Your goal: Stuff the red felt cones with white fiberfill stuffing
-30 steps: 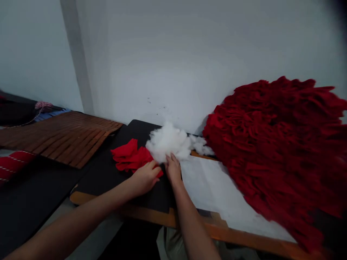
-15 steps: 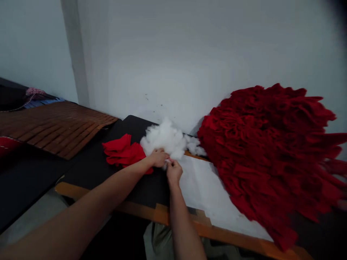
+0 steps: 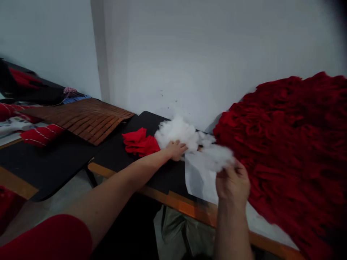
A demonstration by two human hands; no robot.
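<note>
A heap of white stuffing (image 3: 177, 131) lies on a black mat (image 3: 119, 159) against the wall. My left hand (image 3: 176, 149) rests on the heap's near edge, fingers curled into the fluff. My right hand (image 3: 232, 181) is raised a little to the right, pinched shut on a tuft of stuffing (image 3: 217, 158) that is drawn out from the heap. A small pile of bright red cloth pieces (image 3: 139, 142) lies just left of the heap. A sheet of white paper (image 3: 199, 177) lies under my right hand.
A big mound of dark red ruffled fabric (image 3: 290, 144) fills the right side. A brown slatted mat (image 3: 86, 117) and red striped pieces (image 3: 40, 134) lie at left. The wooden table edge (image 3: 176, 200) runs in front, the white wall behind.
My right hand has pulled away to the right and up with a tuft of stuffing. My left hand has stayed on the heap. The view has swung right.
</note>
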